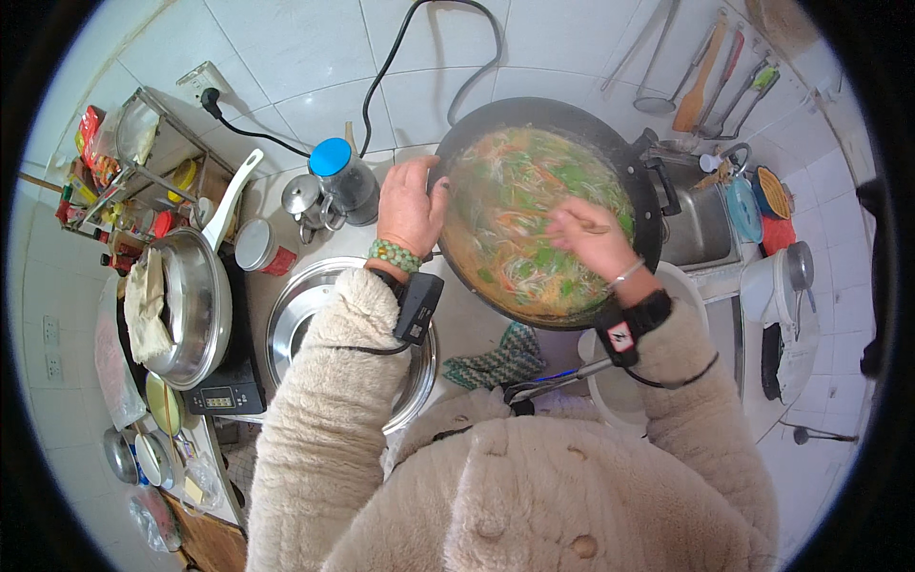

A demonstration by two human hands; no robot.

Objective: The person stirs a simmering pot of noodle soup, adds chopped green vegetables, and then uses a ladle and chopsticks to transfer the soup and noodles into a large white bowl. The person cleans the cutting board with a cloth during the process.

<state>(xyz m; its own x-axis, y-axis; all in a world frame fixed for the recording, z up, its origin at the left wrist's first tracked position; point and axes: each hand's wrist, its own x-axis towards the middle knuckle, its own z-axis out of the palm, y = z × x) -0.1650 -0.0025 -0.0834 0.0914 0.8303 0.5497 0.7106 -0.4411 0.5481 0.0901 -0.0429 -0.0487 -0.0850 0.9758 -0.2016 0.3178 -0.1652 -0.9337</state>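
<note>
A big dark wok [624,157] is full of broth with thin white strands, orange shreds and green leaves [534,205]. At its left rim is my left hand [412,205], its thumb against the edge. Its fingers close on the wok's side there, and the grip is partly hidden. Over the right part of the food, my right hand [593,238] is closed and slightly blurred. A thin, pale, stick-like utensil shows at its fingers, most of it hidden. The wok's other handle [664,186] stands free at the right.
To the left are a blue-lidded jug [345,181], a small metal pot [303,200], a white-lidded tub [257,246] and a steel pan [195,310]. A metal basin [286,319] sits under my left forearm. A knitted cloth [498,360] lies before the wok; a sink [701,224] is at right.
</note>
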